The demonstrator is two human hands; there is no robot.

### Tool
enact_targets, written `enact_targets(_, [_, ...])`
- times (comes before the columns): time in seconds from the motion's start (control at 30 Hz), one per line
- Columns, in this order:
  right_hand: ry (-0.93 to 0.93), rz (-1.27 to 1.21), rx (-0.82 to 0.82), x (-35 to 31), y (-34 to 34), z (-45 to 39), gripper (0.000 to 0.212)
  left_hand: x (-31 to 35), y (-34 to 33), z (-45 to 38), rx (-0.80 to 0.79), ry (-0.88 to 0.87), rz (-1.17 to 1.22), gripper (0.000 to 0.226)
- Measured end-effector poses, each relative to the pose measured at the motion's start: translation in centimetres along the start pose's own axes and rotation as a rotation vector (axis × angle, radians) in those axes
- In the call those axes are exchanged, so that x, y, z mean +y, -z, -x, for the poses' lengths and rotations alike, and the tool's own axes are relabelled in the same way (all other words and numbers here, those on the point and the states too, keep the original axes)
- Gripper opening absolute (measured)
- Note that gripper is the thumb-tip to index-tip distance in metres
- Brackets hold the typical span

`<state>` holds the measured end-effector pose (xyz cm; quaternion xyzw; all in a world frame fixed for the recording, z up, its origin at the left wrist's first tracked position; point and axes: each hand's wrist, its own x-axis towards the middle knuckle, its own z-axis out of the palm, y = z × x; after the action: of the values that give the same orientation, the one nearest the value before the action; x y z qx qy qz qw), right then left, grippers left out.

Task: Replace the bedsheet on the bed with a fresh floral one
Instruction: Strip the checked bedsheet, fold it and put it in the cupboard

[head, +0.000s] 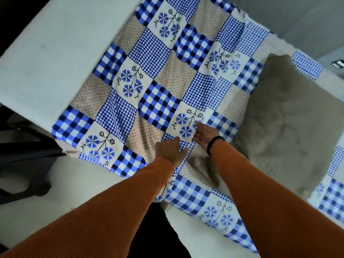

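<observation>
Both hands meet at the middle of what I see. My left hand point(170, 149) curls over a raised fold of the sheet point(160, 75) and pinches the cloth between thumb and fingers. My right hand point(203, 134) lies just beside it, fingers stretched out flat and pressing down on a flower square; it grasps nothing. A black band point(214, 144) circles the right wrist, and both arms wear orange ribbed sleeves point(104, 207).

That sheet is a patchwork print: blue-and-white checks large and small, beige dotted squares, and white squares with blue flowers on dark stems. It lies spread over the mattress point(52, 53), partly rumpled, with creases running from the fold under my left hand. Its near edge hangs off the bed's side close to my body. On the right the sheet is turned back, showing its pale underside point(290, 116) in a wide, wrinkled patch, with more checked print along the far right edge.

Bare mattress, pale grey-green, shows to the left of the sheet and again below it near my left sleeve. Beyond the mattress on the left I see dark shapes point(24, 157) on a light floor, too blurred for me to tell what they are. A small metallic object point(337, 63) sits at the right edge; I cannot make it out.
</observation>
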<state>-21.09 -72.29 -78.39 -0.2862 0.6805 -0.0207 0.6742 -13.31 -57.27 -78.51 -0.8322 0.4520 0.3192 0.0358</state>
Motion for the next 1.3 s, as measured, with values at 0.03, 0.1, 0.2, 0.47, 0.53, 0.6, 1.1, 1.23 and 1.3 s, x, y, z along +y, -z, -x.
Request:
enact_targets(0.03, [0.001,-0.009,0.025,-1.1,-0.2,-0.7,0.041,0.1,1.0,-1.6,0.023,-0.025,0.007,0.060])
enact_targets(0.1, [0.020,-0.035,0.056,-3.5,-0.6,-2.1,0.047,0.0,2.6,-4.6,0.050,-0.077,0.054,0.062])
enact_targets(0.2, [0.065,-0.093,0.081,-7.7,-0.7,-3.9,0.038,0.6,5.3,-9.3,0.021,-0.126,0.085,0.061])
enact_targets(0.47, [0.091,-0.234,0.031,-17.1,0.0,-10.0,0.029,5.8,8.7,-19.5,0.077,-0.136,0.046,0.078])
enact_targets(0.53, [0.099,-0.228,0.046,-19.9,-0.3,-12.4,0.034,7.3,10.0,-21.9,0.119,-0.149,0.005,0.080])
enact_targets(0.6, [0.144,-0.189,0.061,-23.0,-0.4,-14.6,0.045,8.4,11.7,-24.3,0.146,-0.169,-0.016,0.080])
enact_targets(1.1, [0.755,0.711,0.448,-41.8,1.7,-20.9,0.030,13.9,16.3,-33.9,0.201,-0.284,-0.213,0.044])
enact_targets(1.23, [0.921,1.117,0.688,-43.9,5.7,-19.8,0.025,16.7,16.4,-33.6,0.337,-0.416,-0.114,0.043])
enact_targets(1.3, [0.917,1.145,0.741,-44.7,8.5,-19.5,0.028,19.1,16.7,-33.2,0.369,-0.474,-0.086,0.042])
